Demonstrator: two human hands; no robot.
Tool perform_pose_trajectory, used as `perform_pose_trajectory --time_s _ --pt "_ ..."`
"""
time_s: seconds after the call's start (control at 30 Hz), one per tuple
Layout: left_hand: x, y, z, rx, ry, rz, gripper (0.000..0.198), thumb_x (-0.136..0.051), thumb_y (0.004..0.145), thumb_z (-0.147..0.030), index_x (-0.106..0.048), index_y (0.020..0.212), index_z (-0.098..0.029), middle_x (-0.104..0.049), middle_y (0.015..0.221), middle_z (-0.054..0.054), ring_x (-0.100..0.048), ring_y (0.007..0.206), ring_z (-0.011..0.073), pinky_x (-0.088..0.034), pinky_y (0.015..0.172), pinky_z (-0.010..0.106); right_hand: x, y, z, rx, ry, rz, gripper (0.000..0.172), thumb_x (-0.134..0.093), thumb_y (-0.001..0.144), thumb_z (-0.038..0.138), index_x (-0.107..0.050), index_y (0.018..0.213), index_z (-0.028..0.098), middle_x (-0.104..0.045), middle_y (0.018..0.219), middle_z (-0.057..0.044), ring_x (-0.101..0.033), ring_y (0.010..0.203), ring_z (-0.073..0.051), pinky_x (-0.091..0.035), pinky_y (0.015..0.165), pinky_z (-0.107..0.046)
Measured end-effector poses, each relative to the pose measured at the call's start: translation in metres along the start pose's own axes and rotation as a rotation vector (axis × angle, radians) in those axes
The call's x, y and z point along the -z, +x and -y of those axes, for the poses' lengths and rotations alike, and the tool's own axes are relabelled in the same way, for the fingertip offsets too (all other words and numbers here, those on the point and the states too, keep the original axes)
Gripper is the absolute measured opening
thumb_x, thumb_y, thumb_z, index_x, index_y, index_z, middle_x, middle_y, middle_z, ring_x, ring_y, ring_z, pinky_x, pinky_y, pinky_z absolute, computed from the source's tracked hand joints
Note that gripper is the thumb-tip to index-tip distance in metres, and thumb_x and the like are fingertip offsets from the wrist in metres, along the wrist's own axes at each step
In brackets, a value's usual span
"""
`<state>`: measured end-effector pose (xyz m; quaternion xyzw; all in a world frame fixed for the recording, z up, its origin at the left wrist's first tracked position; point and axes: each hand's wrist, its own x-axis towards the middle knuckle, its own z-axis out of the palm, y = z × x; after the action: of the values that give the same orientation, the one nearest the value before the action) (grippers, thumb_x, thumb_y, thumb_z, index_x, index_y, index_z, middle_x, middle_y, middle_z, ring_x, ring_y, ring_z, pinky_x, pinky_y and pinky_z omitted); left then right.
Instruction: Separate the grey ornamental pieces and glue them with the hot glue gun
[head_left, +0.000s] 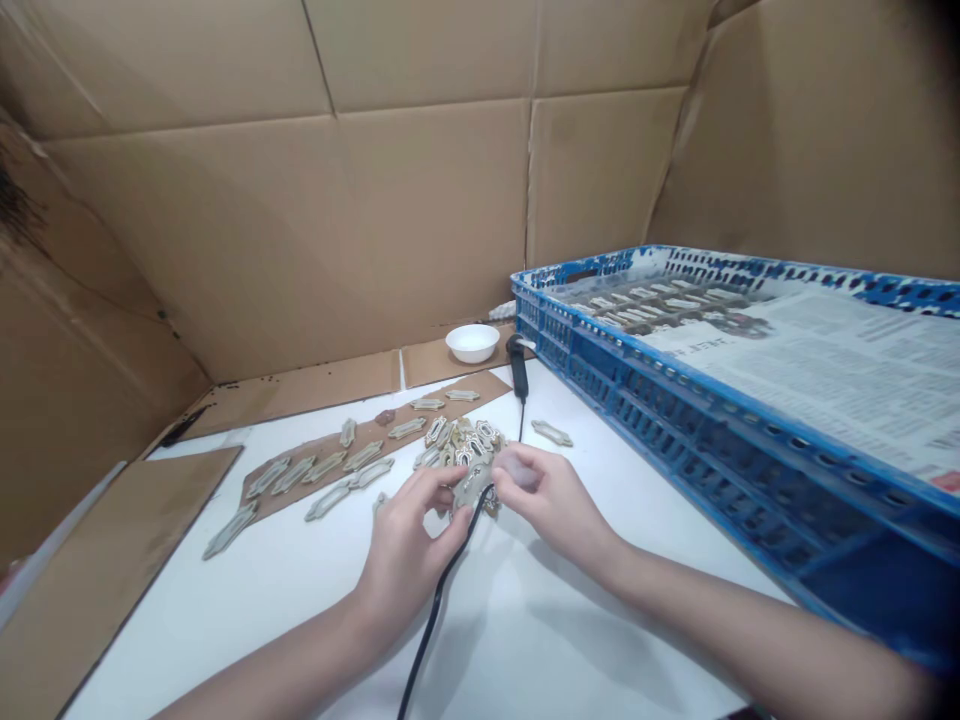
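Observation:
My left hand pinches a pale, elongated ornamental metal plate between thumb and fingers, above the white table. At the plate's right end is my right hand, its thumb and forefinger closed together; a blurred whitish patch shows at the fingers, and I cannot make out what they hold. Just behind both hands lies a heap of similar plates, some silvery and some yellowish. A black cord runs beneath the hands towards a black-handled tool standing at the back.
Several plates lie in rows on a brown cardboard strip to the left. One plate lies alone on the right. A white bowl stands behind. A blue crate holding newspaper and more plates borders the right side; cardboard walls surround the table.

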<state>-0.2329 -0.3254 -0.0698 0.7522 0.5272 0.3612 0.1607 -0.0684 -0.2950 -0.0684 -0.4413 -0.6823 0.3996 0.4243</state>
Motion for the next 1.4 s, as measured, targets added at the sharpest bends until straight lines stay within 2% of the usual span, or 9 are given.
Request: perform_pose_trajectory --time_s 0.33,0.7,0.87,1.0,1.23,1.4 --pt "-0.001 -0.002 -0.004 0.113 -0.186 0.019 0.023 -0.052 0.076 -0.023 -0.054 0.099 -0.020 -0.060 0.091 0.004 -0.057 0.076 0.0137 -0.047 0.074 0.028 -0.002 -0.005 0.003 0.068 -0.163 0.011 0.014 -0.043 0.076 0.022 -0.043 0.063 0.018 -0.036 0.056 0.004 -0.031 0.053 -0.009 -0.027 0.049 -0.020" --pt "-0.004 -0.010 -0.006 0.029 -0.135 0.005 0.025 -0.048 0.081 -0.022 -0.051 0.105 -0.022 -0.057 0.098 0.004 -0.053 0.084 0.0146 -0.044 0.077 0.028 -0.006 -0.012 0.002 0.109 -0.277 -0.040 0.022 -0.043 0.078 0.024 -0.027 0.064 0.021 -0.033 0.051 0.007 -0.032 0.045 -0.007 -0.025 0.044 -0.018" --pt "-0.004 -0.010 -0.008 0.044 -0.168 0.002 0.025 -0.048 0.080 -0.022 -0.052 0.105 -0.022 -0.058 0.099 0.005 -0.053 0.085 0.0157 -0.044 0.077 0.028 -0.009 -0.014 -0.002 0.157 -0.304 -0.079 0.022 -0.043 0.078 0.025 -0.027 0.064 0.021 -0.035 0.051 0.006 -0.032 0.044 -0.007 -0.025 0.044 -0.018" --pt "-0.004 -0.009 -0.008 0.051 -0.203 -0.011 0.024 -0.049 0.080 -0.021 -0.053 0.104 -0.022 -0.058 0.099 0.004 -0.054 0.085 0.0154 -0.045 0.076 0.028 -0.009 -0.013 -0.003 0.139 -0.313 -0.089 0.021 -0.043 0.078 0.025 -0.028 0.064 0.021 -0.036 0.051 0.006 -0.033 0.044 -0.007 -0.026 0.044 -0.018" --pt "-0.004 -0.010 -0.008 -0.081 -0.169 -0.031 0.020 -0.049 0.080 -0.016 -0.060 0.095 -0.022 -0.057 0.095 0.004 -0.053 0.090 0.0147 -0.045 0.078 0.025 -0.006 -0.013 0.005 0.110 -0.307 -0.102 0.024 -0.045 0.076 0.024 -0.026 0.063 0.021 -0.033 0.050 0.007 -0.033 0.044 -0.007 -0.026 0.043 -0.018" --pt "-0.003 -0.008 -0.009 -0.142 -0.099 -0.079 0.019 -0.052 0.077 -0.014 -0.061 0.093 -0.020 -0.058 0.090 0.005 -0.055 0.084 0.0129 -0.048 0.068 0.021 -0.005 -0.011 0.006 0.085 -0.257 -0.127 0.025 -0.046 0.076 0.025 -0.026 0.063 0.021 -0.032 0.051 0.007 -0.033 0.045 -0.007 -0.025 0.043 -0.018"
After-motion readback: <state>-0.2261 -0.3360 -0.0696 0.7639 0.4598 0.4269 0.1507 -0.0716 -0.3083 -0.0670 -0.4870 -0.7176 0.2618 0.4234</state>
